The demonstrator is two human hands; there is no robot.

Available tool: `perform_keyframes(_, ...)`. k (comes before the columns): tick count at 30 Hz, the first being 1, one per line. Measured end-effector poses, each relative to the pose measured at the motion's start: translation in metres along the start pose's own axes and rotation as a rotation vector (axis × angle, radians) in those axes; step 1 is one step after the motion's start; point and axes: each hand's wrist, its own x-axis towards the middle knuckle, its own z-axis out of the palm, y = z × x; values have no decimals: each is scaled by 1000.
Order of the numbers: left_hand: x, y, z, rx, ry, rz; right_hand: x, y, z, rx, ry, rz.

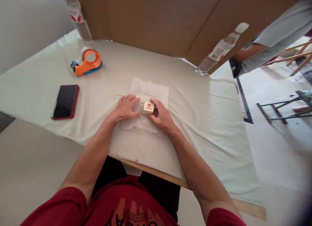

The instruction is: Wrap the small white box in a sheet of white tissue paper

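Observation:
A small cream box (148, 107) with a red print on top sits on a sheet of bubble wrap (140, 123), near the middle of the table. My right hand (161, 115) grips the box from its right side, thumb at the near edge and fingers at the far edge. My left hand (127, 108) lies on the bubble wrap to the left of the box, its fingers spread and its thumb close to the box. Under the wrap and beyond it lies a white paper sheet (151, 89).
An orange and blue tape dispenser (89, 62) and a phone in a red case (65, 101) lie on the left. Two plastic bottles (79, 19) (220, 50) stand by a cardboard panel (156, 21) at the back. A person in grey (280, 34) is beyond it, right.

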Motion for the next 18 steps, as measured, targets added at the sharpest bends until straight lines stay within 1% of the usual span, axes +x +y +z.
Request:
perform_keyframes(4,1,-3,1,22,21,3,-5,2,2,72,21,61)
perform_keyframes(10,-2,0,2,43,27,0,-3,2,6,29,-42,46)
perform_keyframes(15,-2,2,2,70,42,12,-2,1,4,20,-15,41)
perform_keyframes(18,-2,2,3,55,80,-5,-2,1,3,-1,-22,52)
